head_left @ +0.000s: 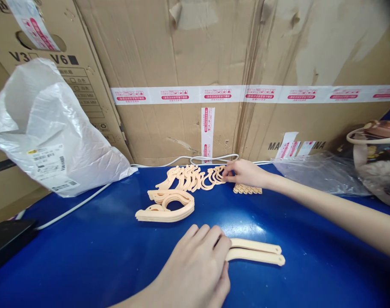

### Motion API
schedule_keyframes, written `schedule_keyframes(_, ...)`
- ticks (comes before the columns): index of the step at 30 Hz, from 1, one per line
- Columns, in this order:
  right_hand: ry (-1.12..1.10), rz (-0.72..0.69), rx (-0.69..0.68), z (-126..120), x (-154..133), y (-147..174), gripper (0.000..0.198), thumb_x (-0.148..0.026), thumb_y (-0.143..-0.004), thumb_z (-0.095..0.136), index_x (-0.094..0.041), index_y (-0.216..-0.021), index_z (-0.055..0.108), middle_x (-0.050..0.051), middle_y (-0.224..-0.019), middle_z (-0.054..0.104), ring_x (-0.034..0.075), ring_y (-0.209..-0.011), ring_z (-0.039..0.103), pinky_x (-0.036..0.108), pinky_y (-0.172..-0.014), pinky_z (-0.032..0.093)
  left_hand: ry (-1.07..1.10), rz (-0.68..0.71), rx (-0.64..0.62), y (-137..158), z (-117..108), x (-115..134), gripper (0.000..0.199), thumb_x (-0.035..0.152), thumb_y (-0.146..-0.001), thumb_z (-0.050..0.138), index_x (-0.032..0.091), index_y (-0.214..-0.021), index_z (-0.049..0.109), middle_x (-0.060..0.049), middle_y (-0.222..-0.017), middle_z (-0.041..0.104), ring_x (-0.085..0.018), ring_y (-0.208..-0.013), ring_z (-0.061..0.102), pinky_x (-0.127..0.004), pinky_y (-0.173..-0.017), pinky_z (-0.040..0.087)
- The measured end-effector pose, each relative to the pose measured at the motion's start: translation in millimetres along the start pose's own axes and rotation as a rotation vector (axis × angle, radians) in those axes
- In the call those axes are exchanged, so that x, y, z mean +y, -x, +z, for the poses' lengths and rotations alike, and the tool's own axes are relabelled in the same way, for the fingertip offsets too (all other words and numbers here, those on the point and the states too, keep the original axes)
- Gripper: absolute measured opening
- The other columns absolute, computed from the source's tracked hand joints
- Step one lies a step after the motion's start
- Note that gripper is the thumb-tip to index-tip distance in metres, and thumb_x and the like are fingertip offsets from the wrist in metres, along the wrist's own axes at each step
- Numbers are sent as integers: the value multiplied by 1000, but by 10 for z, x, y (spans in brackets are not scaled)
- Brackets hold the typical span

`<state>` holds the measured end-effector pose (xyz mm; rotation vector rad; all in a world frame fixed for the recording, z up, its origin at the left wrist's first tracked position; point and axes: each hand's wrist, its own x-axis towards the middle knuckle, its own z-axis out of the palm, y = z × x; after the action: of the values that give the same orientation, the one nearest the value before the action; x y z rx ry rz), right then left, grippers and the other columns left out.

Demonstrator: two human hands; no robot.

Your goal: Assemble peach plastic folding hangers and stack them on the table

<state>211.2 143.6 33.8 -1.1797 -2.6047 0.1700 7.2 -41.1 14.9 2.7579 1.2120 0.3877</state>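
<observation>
My left hand [198, 261] is closed over one end of two beige plastic hanger arms [257, 251], which lie side by side and stick out to the right. The ends under my palm are hidden. Farther back, my right hand [241, 172] has its fingers pinched at the right end of a row of beige hanger hooks [208, 179]; the fingertips cover part of the piece they grip. Left of centre lies a small stack of folded beige hangers [172, 207]. Beneath my right wrist is a row of small beige pieces [248, 189].
Large cardboard boxes [169, 132] wall off the back of the blue table [95, 244]. A white plastic mailing bag [50, 132] leans at the left, above a black object [10, 241]. A white cable [73, 208] runs along the back. Clear plastic [323, 175] and a bag [379, 162] lie at right.
</observation>
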Motion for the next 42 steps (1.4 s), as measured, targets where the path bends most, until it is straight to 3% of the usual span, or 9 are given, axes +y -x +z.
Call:
schedule_keyframes(7, -244, 128, 119, -3, -27, 56, 30, -39, -86, 55, -13, -86, 70, 5, -77, 70, 14, -64, 59, 25, -57, 42, 58, -59, -79, 31, -66, 131, 12, 17, -83, 50, 19, -92, 58, -5, -93, 61, -23, -80, 55, -37, -71, 43)
schedule_keyframes(10, -288, 96, 154, -100, -164, 262, 33, -44, -87, 55, -14, -86, 69, 2, -71, 65, 12, -59, 53, 24, -55, 38, 149, -92, 10, -23, -239, 22, 16, 32, -87, 55, 20, -98, 58, -4, -98, 62, -24, -87, 56, -38, -77, 44)
schedule_keyframes(14, -237, -43, 103, -143, -355, 714, 23, -40, -87, 59, -19, -82, 67, -1, -69, 60, 12, -61, 51, 24, -57, 37, 141, -287, 181, -242, -610, -559, 25, 39, -91, 44, 22, -100, 60, -2, -99, 65, -21, -91, 59, -33, -81, 43)
schedule_keyframes(16, -169, -70, 76, -112, -420, 932, 21, -38, -89, 57, -21, -81, 66, -1, -67, 59, 12, -62, 53, 23, -59, 37, 95, -471, 157, -379, -751, -972, 31, 42, -91, 42, 20, -102, 61, -4, -96, 67, -21, -86, 61, -32, -77, 45)
schedule_keyframes(19, -134, -37, -2, -43, -467, 1160, 22, -39, -91, 54, -22, -80, 63, -2, -65, 57, 12, -60, 54, 23, -57, 38, 89, -597, 53, -541, -808, -1511, 24, 36, -83, 58, 16, -97, 64, -5, -87, 69, -22, -79, 64, -30, -70, 48)
schedule_keyframes(22, -130, 17, -43, 14, -464, 1265, 23, -40, -91, 54, -22, -79, 61, -2, -65, 57, 11, -56, 53, 22, -53, 37, 93, -658, -35, -629, -715, -1794, 26, 35, -86, 62, 15, -102, 62, -6, -98, 66, -20, -88, 64, -34, -80, 51)
schedule_keyframes(27, -118, 39, -63, 41, -418, 1311, 23, -42, -91, 55, -23, -78, 60, -3, -63, 54, 11, -54, 51, 21, -51, 34, 91, -747, -109, -718, -581, -1813, 31, 33, -92, 58, 16, -117, 57, -7, -118, 59, -24, -99, 61, -42, -82, 53)
schedule_keyframes(36, -119, 11, -82, -38, -402, 1360, 28, -45, -90, 55, -21, -74, 58, -4, -60, 53, 10, -53, 49, 21, -52, 34, 181, -815, -109, -809, -630, -1719, 32, 32, -91, 59, 15, -119, 57, -8, -121, 58, -24, -100, 61, -41, -81, 53)
schedule_keyframes(42, -105, 37, -86, -26, -359, 1365, 27, -45, -88, 57, -22, -74, 59, -4, -59, 53, 10, -50, 47, 23, -50, 34, 310, -809, -31, -815, -633, -1790, 33, 32, -92, 58, 16, -120, 55, -9, -121, 57, -24, -100, 61, -42, -82, 53)
